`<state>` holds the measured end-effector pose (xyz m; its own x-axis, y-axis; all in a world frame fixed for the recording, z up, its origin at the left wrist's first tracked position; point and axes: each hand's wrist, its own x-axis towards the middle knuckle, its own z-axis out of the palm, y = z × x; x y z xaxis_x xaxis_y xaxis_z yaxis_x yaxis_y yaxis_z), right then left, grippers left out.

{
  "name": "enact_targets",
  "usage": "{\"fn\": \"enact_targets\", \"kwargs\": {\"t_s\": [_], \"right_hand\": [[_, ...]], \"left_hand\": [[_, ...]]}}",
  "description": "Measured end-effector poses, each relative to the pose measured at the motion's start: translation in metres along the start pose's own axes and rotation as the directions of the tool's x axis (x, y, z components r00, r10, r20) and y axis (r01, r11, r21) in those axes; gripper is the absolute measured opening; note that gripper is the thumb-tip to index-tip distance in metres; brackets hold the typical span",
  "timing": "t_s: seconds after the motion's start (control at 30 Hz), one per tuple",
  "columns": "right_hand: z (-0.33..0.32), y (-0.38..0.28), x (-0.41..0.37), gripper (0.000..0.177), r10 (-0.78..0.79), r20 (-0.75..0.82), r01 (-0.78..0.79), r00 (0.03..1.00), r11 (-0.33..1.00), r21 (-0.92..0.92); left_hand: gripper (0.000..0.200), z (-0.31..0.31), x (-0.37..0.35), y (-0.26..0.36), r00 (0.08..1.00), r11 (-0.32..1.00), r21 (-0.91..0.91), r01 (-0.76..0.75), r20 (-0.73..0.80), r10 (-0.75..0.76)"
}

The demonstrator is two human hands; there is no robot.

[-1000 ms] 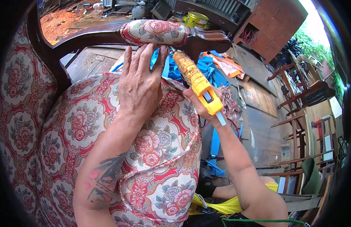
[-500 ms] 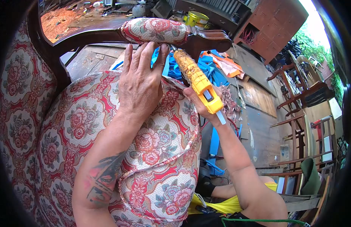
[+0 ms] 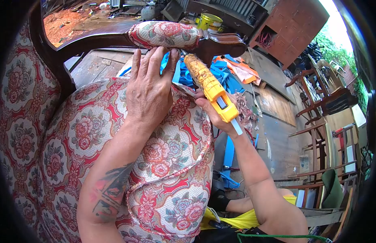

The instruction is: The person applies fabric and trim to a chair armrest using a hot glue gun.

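Observation:
My left hand (image 3: 149, 95) has its fingers stretched out and pushed against the lower edge of the flowered armrest pad (image 3: 165, 34). A yellow hot glue gun (image 3: 214, 91), its front part wrapped and stained brown, is gripped in my right hand (image 3: 211, 112). Its nozzle meets the pad's lower edge just right of my left fingertips. A white glue stick (image 3: 237, 126) pokes out of the gun's rear. Below my hands lies the flowered seat (image 3: 95, 125) of the chair, with a patterned trim cord (image 3: 171, 177) lying loosely across it. Most of my right fingers are hidden behind the gun.
The dark wooden arm frame (image 3: 99, 38) crosses in front. Blue and orange cloth (image 3: 236, 69) lies on the board floor beyond. Wooden chair frames (image 3: 317, 101) crowd the right side. A yellow bucket (image 3: 210, 21) and a brown cabinet (image 3: 291, 32) stand at the back.
The glue gun's nozzle has shifted very slightly left in view, as has the armrest. My left hand stays pressed at the pad's edge, and my right hand keeps its grip.

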<state>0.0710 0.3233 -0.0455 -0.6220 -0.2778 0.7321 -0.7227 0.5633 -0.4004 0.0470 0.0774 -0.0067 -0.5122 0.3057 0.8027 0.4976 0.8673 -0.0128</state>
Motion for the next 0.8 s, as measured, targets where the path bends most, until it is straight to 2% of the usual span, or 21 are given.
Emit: {"fn": "enact_targets", "kwargs": {"t_s": [0.13, 0.27, 0.33, 0.37, 0.43, 0.47, 0.53, 0.67, 0.8], "right_hand": [[0.002, 0.0, 0.002, 0.028, -0.026, -0.038, 0.028, 0.999, 0.999, 0.046], [0.003, 0.003, -0.002, 0.029, -0.005, -0.007, 0.005, 1.0, 1.0, 0.006], [0.005, -0.001, 0.001, 0.029, 0.032, -0.032, -0.028, 0.999, 0.99, 0.138], [0.002, -0.002, 0.0, 0.029, 0.032, -0.033, -0.028, 0.999, 0.99, 0.138], [-0.004, -0.004, -0.003, 0.032, 0.1, 0.076, -0.1, 0.992, 0.995, -0.012], [-0.004, -0.002, -0.003, 0.032, 0.1, 0.076, -0.1, 0.992, 0.995, -0.012], [-0.002, 0.004, -0.003, 0.035, -0.036, 0.02, 0.038, 0.999, 0.997, -0.073], [-0.001, 0.003, -0.001, 0.037, -0.018, 0.014, 0.019, 1.0, 0.997, -0.079], [0.0, 0.005, 0.0, 0.039, -0.067, 0.0, 0.067, 0.998, 0.993, -0.097]], "left_hand": [[0.072, 0.0, 0.0, 0.0, 1.0, 1.0, -0.002, 0.0, 0.001, 0.0], [0.073, 0.0, 0.0, 0.0, 1.0, 1.0, -0.012, -0.001, -0.007, 0.001], [0.073, -0.001, 0.0, 0.0, 1.0, 1.0, -0.008, -0.002, -0.003, 0.002], [0.073, -0.001, 0.0, 0.0, 1.0, 1.0, -0.005, -0.002, 0.002, 0.002], [0.074, -0.001, 0.0, 0.0, 1.0, 1.0, -0.002, -0.001, 0.001, 0.001], [0.074, -0.001, 0.0, 0.0, 1.0, 1.0, 0.0, 0.0, 0.001, 0.0], [0.075, -0.001, 0.0, 0.0, 1.0, 1.0, -0.003, 0.001, 0.002, -0.001], [0.076, -0.001, 0.0, 0.0, 1.0, 1.0, -0.014, 0.001, -0.003, -0.001], [0.076, -0.001, 0.0, 0.0, 1.0, 1.0, -0.021, 0.004, -0.004, -0.004]]}}
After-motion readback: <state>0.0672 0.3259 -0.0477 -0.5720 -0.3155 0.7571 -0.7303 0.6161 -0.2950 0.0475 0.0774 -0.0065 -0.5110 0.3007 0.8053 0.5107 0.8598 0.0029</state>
